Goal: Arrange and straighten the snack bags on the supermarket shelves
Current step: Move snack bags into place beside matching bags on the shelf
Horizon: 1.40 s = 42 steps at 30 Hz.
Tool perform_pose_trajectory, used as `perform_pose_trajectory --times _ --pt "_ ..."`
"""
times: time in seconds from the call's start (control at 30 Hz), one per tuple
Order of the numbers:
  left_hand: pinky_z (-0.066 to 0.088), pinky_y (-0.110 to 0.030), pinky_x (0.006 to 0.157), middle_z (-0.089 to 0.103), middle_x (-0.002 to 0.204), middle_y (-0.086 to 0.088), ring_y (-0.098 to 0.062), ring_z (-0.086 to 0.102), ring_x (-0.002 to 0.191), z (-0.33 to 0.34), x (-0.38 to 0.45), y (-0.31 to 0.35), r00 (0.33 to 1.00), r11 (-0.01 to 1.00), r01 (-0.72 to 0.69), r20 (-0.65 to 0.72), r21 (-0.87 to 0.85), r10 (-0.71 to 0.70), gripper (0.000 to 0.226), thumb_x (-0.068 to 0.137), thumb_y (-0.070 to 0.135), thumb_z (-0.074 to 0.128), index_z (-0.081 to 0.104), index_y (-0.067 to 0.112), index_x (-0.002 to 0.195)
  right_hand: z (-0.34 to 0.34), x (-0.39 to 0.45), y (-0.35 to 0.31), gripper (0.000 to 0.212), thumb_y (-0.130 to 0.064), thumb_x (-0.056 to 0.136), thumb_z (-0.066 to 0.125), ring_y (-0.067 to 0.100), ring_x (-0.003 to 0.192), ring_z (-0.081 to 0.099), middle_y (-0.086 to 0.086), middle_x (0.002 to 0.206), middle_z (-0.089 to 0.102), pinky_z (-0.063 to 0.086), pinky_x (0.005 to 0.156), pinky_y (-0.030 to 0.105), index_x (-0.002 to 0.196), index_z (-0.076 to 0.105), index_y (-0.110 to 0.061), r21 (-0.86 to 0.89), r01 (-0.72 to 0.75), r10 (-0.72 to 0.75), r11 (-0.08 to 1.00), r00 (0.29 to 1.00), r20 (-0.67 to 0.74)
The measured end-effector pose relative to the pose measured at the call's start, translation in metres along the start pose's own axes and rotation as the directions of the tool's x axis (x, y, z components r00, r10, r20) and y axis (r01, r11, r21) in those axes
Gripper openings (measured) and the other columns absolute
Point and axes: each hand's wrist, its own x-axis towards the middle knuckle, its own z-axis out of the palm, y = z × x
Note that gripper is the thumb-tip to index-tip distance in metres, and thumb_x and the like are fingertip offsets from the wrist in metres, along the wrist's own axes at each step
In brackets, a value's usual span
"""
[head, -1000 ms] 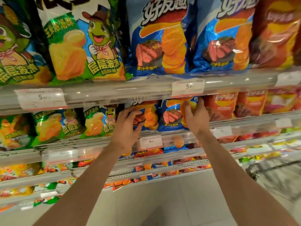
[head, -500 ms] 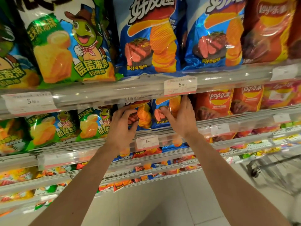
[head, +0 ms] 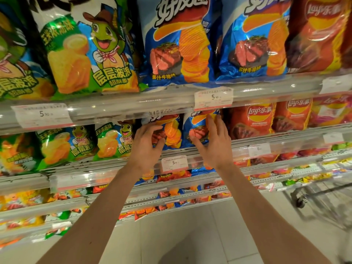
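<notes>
Blue foil crisp bags printed with sliced steak and ridged chips stand side by side on the second shelf (head: 190,149) down, under a clear price rail. Both hands reach up to them. The left hand (head: 145,147) rests on the left blue bag (head: 172,133), its fingers curved over the bag's left edge and its thumb lying across the lower front; the grip looks loosely clamped on that bag. The right hand (head: 217,141) lies against the right blue bag (head: 197,130) with fingers straight and spread apart, fingertips pointing up toward the bag's top and the thumb stretched out across its lower front.

Left of these two bags, on the same shelf, stand green corn snack bags (head: 114,141) with a cartoon turtle in a hat. Right of them stand red Lay's bags (head: 251,121). A white price tag (head: 174,163) reading 5.90 hangs on the rail just below and between the hands.

On the shelf above, larger bags of the same kinds stand in the same order: green turtle bags (head: 89,54), two big blue steak bags (head: 179,44) and a red Lay's bag (head: 320,35), with another price tag (head: 213,98) beneath. Lower shelves hold more packets, blurred. A shopping trolley (head: 323,199) stands on the pale tiled floor (head: 190,235) to the right.
</notes>
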Motion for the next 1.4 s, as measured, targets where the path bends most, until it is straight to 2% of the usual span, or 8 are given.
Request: perform_pose_trajectory --times 0.17,0.33,0.5,0.63,0.9,1.07,1.23,1.4 --pt "0.043 -0.033 0.106 0.057 0.121 0.0 -0.024 0.052 0.124 -0.011 -0.001 0.009 0.997 0.994 0.079 -0.013 -0.072 -0.08 0.034 0.098 0.014 0.066 0.062 0.012 0.131 -0.006 -0.009 0.004 0.093 -0.077 0.09 0.039 0.037 0.152 0.022 0.019 0.166 0.022 0.03 0.121 0.053 0.161 0.023 -0.019 -0.004 0.034 -0.033 0.999 0.996 0.079" --pt "0.05 -0.033 0.102 0.061 0.128 0.001 -0.015 0.058 0.115 -0.022 -0.014 0.01 0.981 0.951 0.189 0.003 -0.246 -0.194 0.034 0.099 0.02 0.066 0.06 0.019 0.133 -0.031 -0.019 -0.002 0.075 -0.054 0.092 0.065 0.026 0.148 0.032 0.01 0.16 0.033 0.038 0.116 0.042 0.152 0.041 -0.017 0.22 -0.072 0.056 0.973 0.995 0.077" --pt "0.05 -0.015 0.085 0.065 0.122 0.003 -0.008 0.062 0.111 -0.05 -0.047 0.015 0.954 0.893 0.243 -0.074 -0.379 -0.291 0.029 0.098 0.014 0.066 0.062 0.016 0.127 -0.047 -0.05 -0.017 0.042 -0.036 0.095 0.068 0.016 0.111 0.065 -0.002 0.122 0.065 0.056 0.095 0.038 0.131 0.059 -0.015 0.506 -0.327 0.272 0.798 0.945 0.183" --pt "0.05 -0.009 0.069 0.069 0.112 0.007 -0.003 0.065 0.103 -0.074 -0.081 0.008 0.931 0.845 0.272 -0.098 -0.461 -0.353 0.025 0.097 0.007 0.065 0.066 0.016 0.121 -0.045 -0.077 -0.027 0.007 -0.02 0.097 0.067 0.021 0.092 0.072 -0.003 0.092 0.075 0.059 0.09 0.043 0.104 0.069 -0.019 0.628 -0.384 0.285 0.677 0.923 0.258" --pt "0.049 -0.007 0.073 0.073 0.105 0.007 0.002 0.068 0.087 -0.117 -0.139 -0.018 0.875 0.801 0.331 -0.156 -0.5 -0.459 0.02 0.096 0.01 0.068 0.069 0.024 0.111 -0.026 -0.109 -0.07 0.015 -0.011 0.096 0.068 0.023 0.089 0.07 -0.001 0.093 0.075 0.057 0.086 0.041 0.094 0.072 -0.025 0.65 -0.406 0.251 0.643 0.913 0.322" --pt "0.05 -0.014 0.075 0.074 0.095 0.014 -0.001 0.069 0.087 -0.148 -0.161 -0.043 0.85 0.761 0.355 -0.151 -0.543 -0.505 0.017 0.096 0.014 0.069 0.07 0.024 0.11 -0.015 -0.128 -0.118 0.007 -0.014 0.096 0.067 0.022 0.083 0.069 0.0 0.088 0.074 0.054 0.073 0.018 0.1 0.072 -0.012 0.661 -0.422 0.238 0.62 0.905 0.354" --pt "0.054 -0.016 0.076 0.074 0.094 0.023 -0.001 0.068 0.095 -0.193 -0.185 -0.076 0.855 0.746 0.335 -0.147 -0.576 -0.497 0.017 0.097 0.013 0.067 0.07 0.023 0.11 -0.003 -0.148 -0.173 0.013 -0.015 0.096 0.067 0.021 0.093 0.07 0.0 0.093 0.075 0.056 0.089 0.035 0.091 0.071 -0.026 0.633 -0.447 0.242 0.632 0.89 0.386" --pt "0.057 -0.037 0.092 0.075 0.102 0.008 -0.013 0.069 0.104 -0.249 -0.214 -0.123 0.848 0.72 0.326 -0.147 -0.612 -0.509 0.015 0.096 0.017 0.071 0.072 0.025 0.108 0.013 -0.172 -0.241 0.009 -0.019 0.099 0.064 0.012 0.084 0.07 -0.004 0.09 0.075 0.054 0.082 0.03 0.096 0.072 -0.02 0.596 -0.469 0.26 0.651 0.876 0.406"
